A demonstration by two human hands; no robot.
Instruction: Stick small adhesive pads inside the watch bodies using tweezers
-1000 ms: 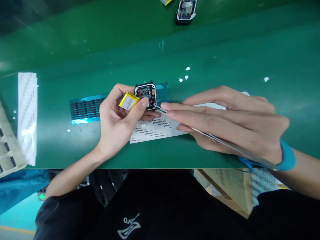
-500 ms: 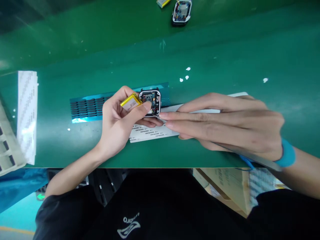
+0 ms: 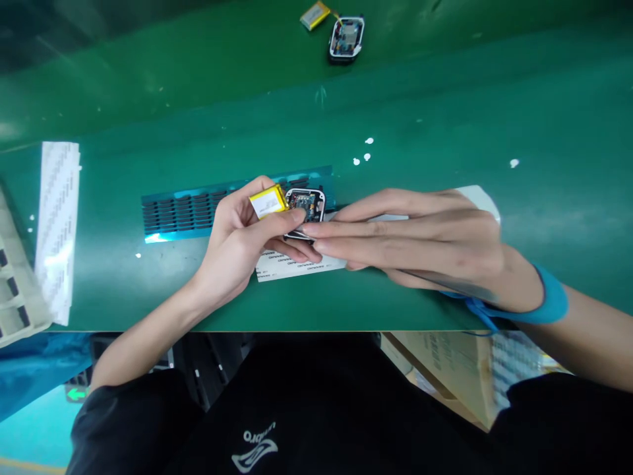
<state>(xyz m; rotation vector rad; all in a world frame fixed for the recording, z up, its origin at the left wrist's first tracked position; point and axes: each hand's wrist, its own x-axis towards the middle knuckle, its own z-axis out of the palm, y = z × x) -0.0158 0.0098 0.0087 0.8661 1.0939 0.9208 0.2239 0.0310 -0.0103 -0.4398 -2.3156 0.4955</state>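
An opened watch case (image 3: 309,203) with its circuit board showing is gripped in my left hand (image 3: 240,244), the thumb lying over its lower left part. A yellow-edged battery (image 3: 268,200) rests against my left fingers, just left of the case. My right hand (image 3: 420,237) pinches thin metal tweezers (image 3: 440,284), whose rear end shows below the palm. Their tips are at the lower edge of the case, largely hidden by my fingers. Beneath both hands lies a white printed sheet (image 3: 281,266).
Blue film with black strips (image 3: 180,214) lies behind my left hand. Another opened case (image 3: 347,38) and its battery (image 3: 315,15) are at the back. A white strip (image 3: 57,231) and a pale tray (image 3: 17,290) stand left. Small white pieces (image 3: 366,157) dot the green table (image 3: 445,145).
The held case and battery have shifted slightly right and toward me, and the battery lies more level. My right hand has moved left, its wrist turned. The view has shifted a little.
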